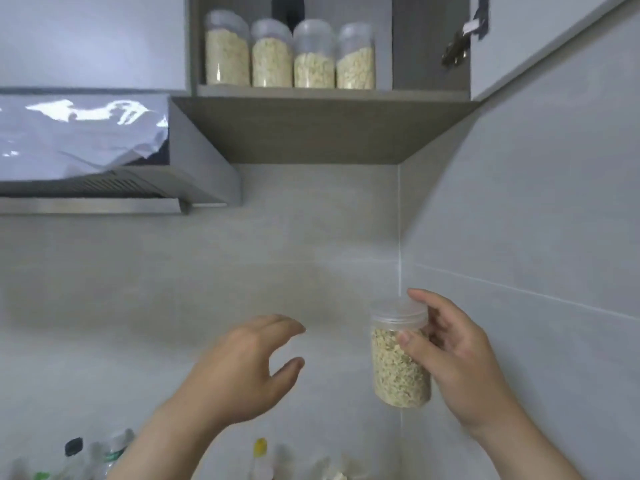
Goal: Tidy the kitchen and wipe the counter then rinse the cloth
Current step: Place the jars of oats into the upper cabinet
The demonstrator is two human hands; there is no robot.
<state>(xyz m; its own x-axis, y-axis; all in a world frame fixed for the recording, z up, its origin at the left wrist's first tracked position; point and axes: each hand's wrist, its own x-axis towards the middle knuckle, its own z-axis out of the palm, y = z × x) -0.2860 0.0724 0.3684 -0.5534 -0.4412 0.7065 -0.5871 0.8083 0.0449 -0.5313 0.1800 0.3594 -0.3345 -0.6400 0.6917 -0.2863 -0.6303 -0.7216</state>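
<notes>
The right hand (457, 358) is gripping a clear jar (400, 355) of grain; the left hand (242, 368) is hanging loosely open, holding nothing. The bottles (104, 455) below are blurred and cut off.

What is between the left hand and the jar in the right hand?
Nothing: in the head view the gap from the left hand to the jar is bare, with only grey wall tile behind it.
</notes>
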